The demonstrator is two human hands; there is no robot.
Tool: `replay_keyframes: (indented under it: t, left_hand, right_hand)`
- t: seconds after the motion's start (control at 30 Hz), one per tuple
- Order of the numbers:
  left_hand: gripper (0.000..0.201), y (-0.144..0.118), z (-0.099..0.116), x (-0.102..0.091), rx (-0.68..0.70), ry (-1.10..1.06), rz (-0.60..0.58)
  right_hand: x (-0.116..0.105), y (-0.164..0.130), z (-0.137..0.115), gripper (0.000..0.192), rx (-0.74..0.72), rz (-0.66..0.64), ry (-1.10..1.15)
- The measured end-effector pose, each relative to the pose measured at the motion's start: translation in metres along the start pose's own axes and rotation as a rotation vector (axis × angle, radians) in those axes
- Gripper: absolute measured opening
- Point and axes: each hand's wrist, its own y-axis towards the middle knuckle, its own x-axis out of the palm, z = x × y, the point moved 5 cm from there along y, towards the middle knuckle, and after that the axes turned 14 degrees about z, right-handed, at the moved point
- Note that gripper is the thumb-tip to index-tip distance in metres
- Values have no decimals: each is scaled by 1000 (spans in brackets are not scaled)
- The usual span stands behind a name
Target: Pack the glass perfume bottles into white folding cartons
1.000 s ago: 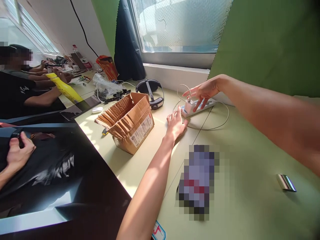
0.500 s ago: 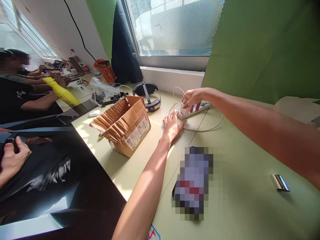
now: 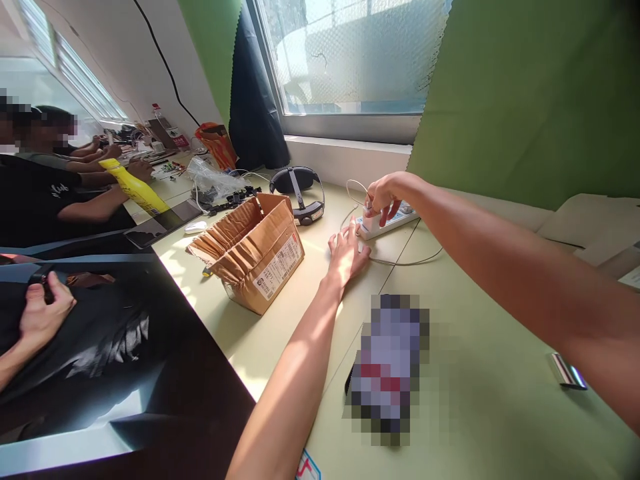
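Note:
A white power strip [image 3: 389,223] lies on the table below the window. My right hand [image 3: 385,196] reaches over it from the right, fingers closed on a white charger plug [image 3: 371,215] at the strip's left part. How deep the plug sits in the socket is hidden. My left hand [image 3: 345,252] rests on the table at the strip's near left end, which lies between index finger and thumb. A thin pale cable [image 3: 417,262] loops from behind the hands across the table. In front lies a blurred dark phone-like object [image 3: 390,360].
An open cardboard box [image 3: 273,263] stands left of my left hand, with a black headset [image 3: 305,197] behind it. A small shiny cylinder [image 3: 567,371] lies near my right forearm. Co-workers sit at the left, near a yellow bottle [image 3: 135,187] and a tablet [image 3: 163,223].
The view has shifted slightly, so the scene sits a little further right. My right wrist is bent more over the plug. My left hand stays at the strip's end.

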Motion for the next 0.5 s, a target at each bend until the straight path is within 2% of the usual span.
replay_keyframes:
  t: [0.3,0.5]
  left_hand:
    - [81,-1,-2,0,23,-7,-1]
    - [79,0,-2,0,0,9,-6]
  right_hand:
    - [5,-20,7,35,-12,-13,-13]
    - [5,-8,-1,35,67,-33,-140]
